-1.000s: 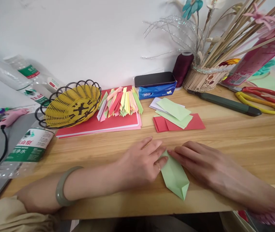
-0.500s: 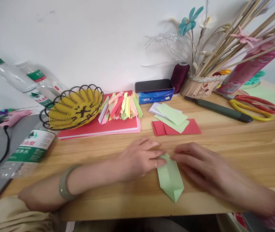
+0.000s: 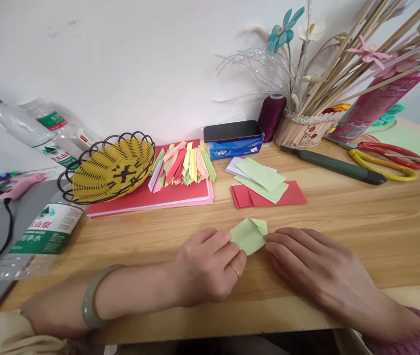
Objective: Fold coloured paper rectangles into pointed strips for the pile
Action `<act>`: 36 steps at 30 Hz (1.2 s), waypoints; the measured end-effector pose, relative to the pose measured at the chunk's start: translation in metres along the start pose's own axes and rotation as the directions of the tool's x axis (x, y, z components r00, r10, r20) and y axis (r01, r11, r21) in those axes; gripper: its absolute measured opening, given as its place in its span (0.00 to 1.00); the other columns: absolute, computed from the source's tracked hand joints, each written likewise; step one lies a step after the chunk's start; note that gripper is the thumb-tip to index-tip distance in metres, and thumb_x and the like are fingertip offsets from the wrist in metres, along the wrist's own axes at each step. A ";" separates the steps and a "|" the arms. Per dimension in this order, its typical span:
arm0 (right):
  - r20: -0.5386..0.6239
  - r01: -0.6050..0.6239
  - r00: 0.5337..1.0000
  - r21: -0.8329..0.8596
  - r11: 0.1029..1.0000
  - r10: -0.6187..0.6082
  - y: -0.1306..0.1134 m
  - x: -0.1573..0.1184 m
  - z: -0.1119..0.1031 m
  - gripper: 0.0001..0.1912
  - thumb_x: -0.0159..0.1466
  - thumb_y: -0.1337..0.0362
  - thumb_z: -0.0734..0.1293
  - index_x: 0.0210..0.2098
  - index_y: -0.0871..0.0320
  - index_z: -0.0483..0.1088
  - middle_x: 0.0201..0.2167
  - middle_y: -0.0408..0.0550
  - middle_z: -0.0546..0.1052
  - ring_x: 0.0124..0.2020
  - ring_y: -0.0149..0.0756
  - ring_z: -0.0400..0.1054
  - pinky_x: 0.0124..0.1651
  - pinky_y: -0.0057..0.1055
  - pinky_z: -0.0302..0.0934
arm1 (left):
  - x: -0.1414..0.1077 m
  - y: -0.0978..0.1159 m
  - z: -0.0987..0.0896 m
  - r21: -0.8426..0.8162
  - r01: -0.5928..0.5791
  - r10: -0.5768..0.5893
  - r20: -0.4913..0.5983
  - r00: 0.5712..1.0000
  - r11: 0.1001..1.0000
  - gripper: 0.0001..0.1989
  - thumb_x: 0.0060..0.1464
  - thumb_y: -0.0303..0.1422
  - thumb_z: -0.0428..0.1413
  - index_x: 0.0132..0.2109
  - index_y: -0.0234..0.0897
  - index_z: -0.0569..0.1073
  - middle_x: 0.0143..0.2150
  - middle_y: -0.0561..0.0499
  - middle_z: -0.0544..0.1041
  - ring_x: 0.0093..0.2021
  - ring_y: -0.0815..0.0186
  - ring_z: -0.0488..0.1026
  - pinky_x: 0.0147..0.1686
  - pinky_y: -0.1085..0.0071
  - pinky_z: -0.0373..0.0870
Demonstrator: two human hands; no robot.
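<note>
A light green piece of folded paper lies between my hands above the wooden table, with a small folded flap at its upper right corner. My left hand, wearing a ring, grips the paper's lower left end, and its curled fingers cover that end. At the right edge, the fingertips of my right hand pinch the paper, fingers pressed together. Just beyond lie loose green paper slips on top of red paper slips, with a pale lilac slip partly underneath.
Behind my left hand, a yellow woven basket and a heap of folded paper strips rest on red paper sheets. Farther right are a blue tissue pack, a thread spool, a dark green cutter and scissors. Plastic bottles stand left.
The green paper has been turned around, so its folded end now points away from me. My left hand has closed on the other end, and my right fingers meet its right edge.
</note>
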State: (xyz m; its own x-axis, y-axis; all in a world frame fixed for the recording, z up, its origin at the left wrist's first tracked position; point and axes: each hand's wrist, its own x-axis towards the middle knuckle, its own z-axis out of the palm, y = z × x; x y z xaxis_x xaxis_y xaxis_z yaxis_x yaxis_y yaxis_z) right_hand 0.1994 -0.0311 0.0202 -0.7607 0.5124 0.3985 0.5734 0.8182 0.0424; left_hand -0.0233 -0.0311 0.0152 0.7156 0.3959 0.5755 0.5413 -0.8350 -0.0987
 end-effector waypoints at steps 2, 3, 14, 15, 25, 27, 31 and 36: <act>0.027 -0.037 0.999 0.090 0.995 0.034 0.002 -0.004 0.002 0.09 0.66 0.71 0.56 0.38 0.62 0.67 0.33 0.51 0.74 0.37 0.39 0.68 0.38 0.37 0.63 | -0.002 -0.003 0.005 0.018 0.015 -0.015 0.019 1.000 1.000 0.08 0.53 0.22 0.54 0.28 0.33 0.73 0.23 0.53 0.72 0.30 0.65 0.69 0.27 0.69 0.63; 0.026 -0.055 0.998 0.119 0.991 0.052 0.003 -0.005 0.003 0.08 0.66 0.71 0.57 0.40 0.62 0.67 0.34 0.50 0.73 0.37 0.39 0.67 0.38 0.37 0.63 | -0.003 -0.004 0.007 0.021 0.017 -0.018 0.029 0.999 1.000 0.08 0.54 0.22 0.53 0.28 0.34 0.73 0.23 0.53 0.72 0.30 0.64 0.70 0.27 0.69 0.63; 0.004 -0.136 0.990 0.266 0.954 0.140 0.015 0.006 0.010 0.06 0.65 0.69 0.60 0.40 0.60 0.67 0.33 0.49 0.73 0.35 0.36 0.66 0.38 0.35 0.63 | 0.001 -0.016 0.009 -0.231 0.251 -0.232 0.105 0.967 0.940 0.09 0.56 0.23 0.47 0.31 0.34 0.70 0.29 0.51 0.74 0.30 0.69 0.71 0.31 0.75 0.69; 0.003 -0.137 0.990 0.269 0.953 0.141 0.016 0.006 0.010 0.06 0.65 0.69 0.59 0.39 0.61 0.67 0.33 0.49 0.73 0.35 0.36 0.66 0.37 0.34 0.62 | 0.000 -0.016 0.010 -0.261 0.276 -0.252 0.122 0.960 0.925 0.09 0.56 0.23 0.47 0.31 0.34 0.70 0.30 0.50 0.75 0.31 0.69 0.72 0.32 0.75 0.69; 0.151 -0.265 0.963 0.375 0.888 0.224 0.023 0.011 0.011 0.11 0.67 0.66 0.56 0.33 0.58 0.67 0.31 0.48 0.69 0.32 0.36 0.65 0.34 0.33 0.61 | 0.002 -0.017 0.011 -0.249 0.402 -0.358 0.206 0.911 0.881 0.07 0.55 0.25 0.49 0.30 0.34 0.70 0.28 0.50 0.73 0.31 0.65 0.68 0.31 0.70 0.67; 0.179 -0.306 0.951 0.406 0.861 0.254 0.023 0.011 0.013 0.11 0.67 0.65 0.56 0.32 0.58 0.66 0.31 0.48 0.69 0.32 0.35 0.65 0.34 0.33 0.61 | 0.003 -0.018 0.010 -0.274 0.429 -0.377 0.222 0.899 0.861 0.07 0.54 0.26 0.50 0.30 0.34 0.71 0.29 0.50 0.73 0.31 0.65 0.68 0.31 0.70 0.67; 0.185 -0.360 0.933 0.424 0.831 0.309 0.022 0.012 0.018 0.10 0.67 0.66 0.56 0.31 0.57 0.65 0.30 0.46 0.68 0.31 0.33 0.65 0.33 0.31 0.61 | 0.005 -0.020 0.010 -0.337 0.495 -0.420 0.271 0.866 0.801 0.07 0.55 0.26 0.51 0.30 0.35 0.72 0.30 0.50 0.73 0.32 0.66 0.69 0.33 0.70 0.67; 0.117 -0.382 0.923 0.394 0.836 0.367 0.019 0.013 0.019 0.09 0.65 0.68 0.57 0.29 0.56 0.64 0.27 0.45 0.68 0.28 0.32 0.65 0.29 0.29 0.61 | 0.006 -0.021 0.016 -0.344 0.583 -0.487 0.331 0.809 0.736 0.06 0.52 0.24 0.51 0.29 0.34 0.70 0.28 0.51 0.72 0.31 0.67 0.67 0.30 0.72 0.66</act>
State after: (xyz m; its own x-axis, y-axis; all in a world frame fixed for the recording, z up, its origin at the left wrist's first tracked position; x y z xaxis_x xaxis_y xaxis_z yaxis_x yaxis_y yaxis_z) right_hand 0.1943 -0.0041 0.0087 -0.5272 0.8035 0.2765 0.6497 0.5909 -0.4782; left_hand -0.0236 -0.0049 0.0081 0.4612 0.8528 0.2449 0.6639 -0.5148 0.5425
